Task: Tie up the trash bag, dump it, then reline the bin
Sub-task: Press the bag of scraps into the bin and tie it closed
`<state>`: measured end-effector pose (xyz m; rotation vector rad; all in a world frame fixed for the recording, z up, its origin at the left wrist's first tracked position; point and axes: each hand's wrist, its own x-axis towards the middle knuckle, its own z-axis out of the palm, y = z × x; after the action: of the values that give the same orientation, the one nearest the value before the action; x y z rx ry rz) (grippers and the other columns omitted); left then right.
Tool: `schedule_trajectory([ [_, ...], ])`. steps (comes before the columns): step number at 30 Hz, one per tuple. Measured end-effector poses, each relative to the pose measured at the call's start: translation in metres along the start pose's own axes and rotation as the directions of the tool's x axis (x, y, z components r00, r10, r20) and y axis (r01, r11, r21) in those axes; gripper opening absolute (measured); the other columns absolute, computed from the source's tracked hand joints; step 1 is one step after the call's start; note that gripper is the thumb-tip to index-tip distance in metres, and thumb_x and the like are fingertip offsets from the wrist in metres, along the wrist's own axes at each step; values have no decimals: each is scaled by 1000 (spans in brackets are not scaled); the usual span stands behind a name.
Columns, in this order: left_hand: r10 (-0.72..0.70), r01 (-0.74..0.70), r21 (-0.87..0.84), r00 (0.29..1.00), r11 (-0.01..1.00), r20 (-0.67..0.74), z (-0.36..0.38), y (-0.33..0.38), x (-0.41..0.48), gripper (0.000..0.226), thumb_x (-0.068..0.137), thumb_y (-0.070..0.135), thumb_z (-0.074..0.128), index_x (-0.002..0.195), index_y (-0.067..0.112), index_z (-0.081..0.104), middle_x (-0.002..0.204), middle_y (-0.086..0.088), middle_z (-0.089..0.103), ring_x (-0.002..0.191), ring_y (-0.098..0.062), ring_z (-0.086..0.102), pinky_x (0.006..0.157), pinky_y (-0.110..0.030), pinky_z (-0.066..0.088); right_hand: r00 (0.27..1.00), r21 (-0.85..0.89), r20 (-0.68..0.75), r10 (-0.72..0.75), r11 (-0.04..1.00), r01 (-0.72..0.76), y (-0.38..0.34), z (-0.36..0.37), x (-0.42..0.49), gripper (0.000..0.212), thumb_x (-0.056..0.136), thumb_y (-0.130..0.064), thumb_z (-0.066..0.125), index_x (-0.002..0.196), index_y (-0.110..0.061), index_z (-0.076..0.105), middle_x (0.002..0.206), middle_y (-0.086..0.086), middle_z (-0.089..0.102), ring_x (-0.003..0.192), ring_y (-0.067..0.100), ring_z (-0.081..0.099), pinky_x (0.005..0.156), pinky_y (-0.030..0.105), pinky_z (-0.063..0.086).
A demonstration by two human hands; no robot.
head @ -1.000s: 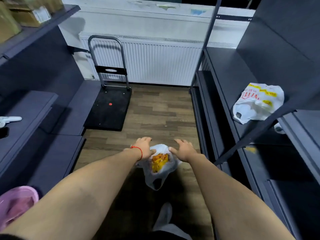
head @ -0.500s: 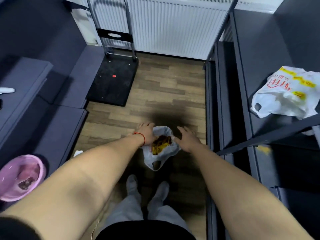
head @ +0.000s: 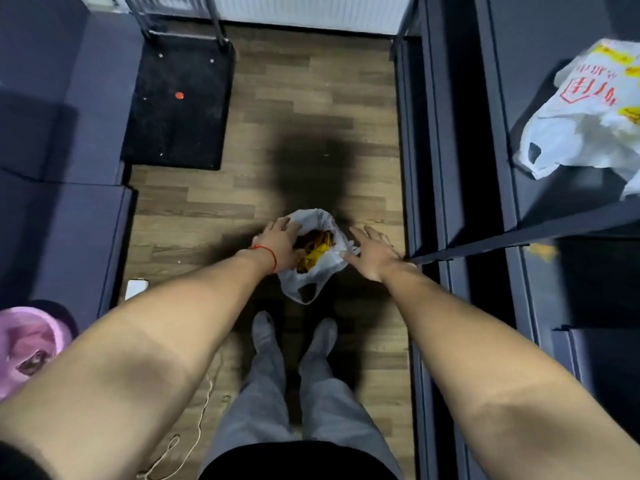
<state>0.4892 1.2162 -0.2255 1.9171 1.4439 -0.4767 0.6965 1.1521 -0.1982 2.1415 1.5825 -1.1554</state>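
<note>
A small white trash bag [head: 325, 268] with yellow and orange scraps inside hangs open over the wooden floor, just ahead of my feet. My left hand [head: 278, 242], with a red string at its wrist, grips the bag's left rim. At the right rim my right hand [head: 372, 256] pinches the plastic with its thumb, its fingers spread. One bag handle droops loose below. A pink bin [head: 29, 344] with a pink liner and some dark scraps stands at the lower left, partly hidden by my left arm.
A white shopping bag [head: 588, 116] with red and yellow print lies on the dark shelf [head: 540, 209] at right. A black hand-cart platform [head: 176, 105] sits on the floor ahead left. Dark shelving lines both sides. A small white item [head: 136, 289] and a cord [head: 197, 424] lie on the floor.
My view has tipped downward, so my legs and the pink bin show more. Both hands stay on the bag's rim, and the bag has sunk lower, near my feet.
</note>
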Motion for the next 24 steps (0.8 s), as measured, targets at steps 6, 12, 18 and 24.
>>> schedule_trajectory([
  [6,-17,17,31,1000,999,-7,11,-39,57,74,89,45,55,150,36,14,161,1,1,148,-25,4,115,-54,22,1000,-38,-29,10,999,-11,6,16,59,72,94,-53,46,154,-36,9,164,1,4,150,30,6,120,49,16],
  [12,-35,33,-30,997,999,-68,51,-71,121,81,87,46,60,150,36,11,161,-2,-4,147,-29,5,111,-55,25,1000,-3,-6,0,1000,0,17,56,127,72,96,-52,46,154,-38,5,165,-1,-3,151,30,-1,122,46,9],
  [18,-54,56,33,997,998,-46,102,-115,189,82,86,60,52,150,39,6,161,-6,-10,146,-37,0,112,-56,25,1000,-31,22,-13,999,14,42,112,198,76,96,-53,45,155,-35,2,164,0,-8,151,31,-4,122,47,8],
  [24,25,-11,140,994,990,-102,157,-143,271,84,85,56,57,149,44,3,160,-5,-16,146,-36,1,113,-57,24,1000,-62,-5,7,998,-8,66,177,271,76,95,-57,42,155,-37,-1,164,-1,-12,151,29,-9,121,52,7],
])
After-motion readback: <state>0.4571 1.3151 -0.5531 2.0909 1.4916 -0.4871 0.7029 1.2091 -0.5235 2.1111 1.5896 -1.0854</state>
